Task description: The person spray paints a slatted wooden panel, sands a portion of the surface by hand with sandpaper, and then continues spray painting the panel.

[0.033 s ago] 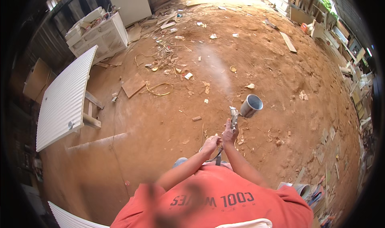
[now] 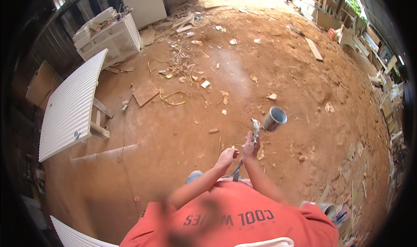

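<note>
My right hand [image 2: 250,148] is wrapped around a metal spray gun [image 2: 255,129], held in front of my body and pointing away from me. An open grey metal cup [image 2: 275,119] sits at the gun's right side. Just left of it my left hand [image 2: 226,158] has its fingers curled closed; a small pale bit shows at the fingertips, too small to name. Behind the hands a dark hose [image 2: 236,173] runs near my waist. A faint whitish mist [image 2: 234,71] hangs over the ground ahead of the gun.
To the left, a white ribbed panel [image 2: 71,103] lies on wooden supports [image 2: 100,130]. A white cabinet [image 2: 110,40] stands beyond it. Wood scraps and litter [image 2: 182,58] dot the brown dirt floor [image 2: 182,134]. Stacked boards [image 2: 356,42] line the right side.
The mist has thinned and no longer reaches the gun's nozzle. The gun and cup sit slightly farther right and lower in the picture. My left hand stays almost where it was.
</note>
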Demonstrator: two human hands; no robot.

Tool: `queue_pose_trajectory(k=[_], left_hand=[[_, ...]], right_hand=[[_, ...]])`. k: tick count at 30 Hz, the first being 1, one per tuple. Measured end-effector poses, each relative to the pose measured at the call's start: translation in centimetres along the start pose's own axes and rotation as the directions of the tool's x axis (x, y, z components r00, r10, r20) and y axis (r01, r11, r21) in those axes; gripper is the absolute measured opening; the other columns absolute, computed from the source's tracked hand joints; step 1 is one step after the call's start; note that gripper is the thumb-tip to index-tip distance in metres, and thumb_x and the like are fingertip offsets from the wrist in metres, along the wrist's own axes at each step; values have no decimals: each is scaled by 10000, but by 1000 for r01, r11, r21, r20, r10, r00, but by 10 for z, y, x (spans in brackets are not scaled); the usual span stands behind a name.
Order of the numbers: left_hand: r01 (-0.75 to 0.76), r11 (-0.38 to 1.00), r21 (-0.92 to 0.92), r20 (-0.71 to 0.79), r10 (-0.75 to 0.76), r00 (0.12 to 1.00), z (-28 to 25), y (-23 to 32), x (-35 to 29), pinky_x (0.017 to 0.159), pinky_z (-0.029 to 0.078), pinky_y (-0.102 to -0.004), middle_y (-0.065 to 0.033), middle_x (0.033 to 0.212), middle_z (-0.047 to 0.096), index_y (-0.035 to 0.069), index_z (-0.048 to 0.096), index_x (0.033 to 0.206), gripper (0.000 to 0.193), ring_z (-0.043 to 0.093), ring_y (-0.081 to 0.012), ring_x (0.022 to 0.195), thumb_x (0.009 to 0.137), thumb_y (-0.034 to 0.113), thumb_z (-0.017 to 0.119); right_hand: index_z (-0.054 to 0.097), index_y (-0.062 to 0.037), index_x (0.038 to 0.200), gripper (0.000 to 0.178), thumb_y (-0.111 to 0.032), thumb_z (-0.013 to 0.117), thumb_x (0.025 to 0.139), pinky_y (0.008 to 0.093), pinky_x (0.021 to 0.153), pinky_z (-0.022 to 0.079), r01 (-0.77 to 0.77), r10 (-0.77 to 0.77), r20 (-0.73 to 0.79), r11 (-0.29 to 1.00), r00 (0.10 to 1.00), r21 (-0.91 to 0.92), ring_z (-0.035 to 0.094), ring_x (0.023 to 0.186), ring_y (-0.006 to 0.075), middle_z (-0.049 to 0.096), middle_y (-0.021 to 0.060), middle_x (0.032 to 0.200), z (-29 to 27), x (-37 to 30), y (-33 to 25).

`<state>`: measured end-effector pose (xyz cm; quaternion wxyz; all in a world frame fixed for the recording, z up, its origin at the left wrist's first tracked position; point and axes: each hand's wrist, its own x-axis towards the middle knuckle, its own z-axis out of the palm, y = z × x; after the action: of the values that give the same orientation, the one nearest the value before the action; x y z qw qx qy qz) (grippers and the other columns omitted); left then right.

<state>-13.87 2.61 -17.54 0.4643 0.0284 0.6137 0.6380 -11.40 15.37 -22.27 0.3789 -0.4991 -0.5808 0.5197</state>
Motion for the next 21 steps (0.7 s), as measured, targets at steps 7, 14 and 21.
queue_pose_trajectory(k=[7, 14, 21], left_hand=[[-607, 784, 126, 311, 550, 775, -14, 204, -107, 991, 444, -356, -83, 1108, 667, 24, 637, 1173, 340, 573, -160, 1145, 1044, 309, 507], [-977, -128, -169, 234, 958, -166, -26, 296, -234, 970, 422, -421, -71, 941, 666, 82, 709, 933, 188, 642, -218, 887, 977, 251, 638], [-952, -220, -211, 92, 966, -243, -28, 305, -236, 876, 438, -387, -39, 881, 678, 110, 734, 938, 195, 636, -206, 808, 946, 293, 668]], right_hand=[[632, -26, 803, 505, -504, 611, 962, 432, 578, 411, -100, 79, -107, 972, 991, -213, 497, 601, 231, 595, 66, 680, -8, 87, 34], [643, -25, 825, 518, -525, 604, 955, 434, 602, 421, -137, 110, -133, 966, 985, -219, 514, 628, 240, 610, 71, 708, -1, 116, 41], [655, -24, 846, 535, -546, 597, 949, 436, 626, 431, -167, 117, -224, 962, 968, -217, 532, 656, 250, 624, 77, 736, -8, 128, 40]])
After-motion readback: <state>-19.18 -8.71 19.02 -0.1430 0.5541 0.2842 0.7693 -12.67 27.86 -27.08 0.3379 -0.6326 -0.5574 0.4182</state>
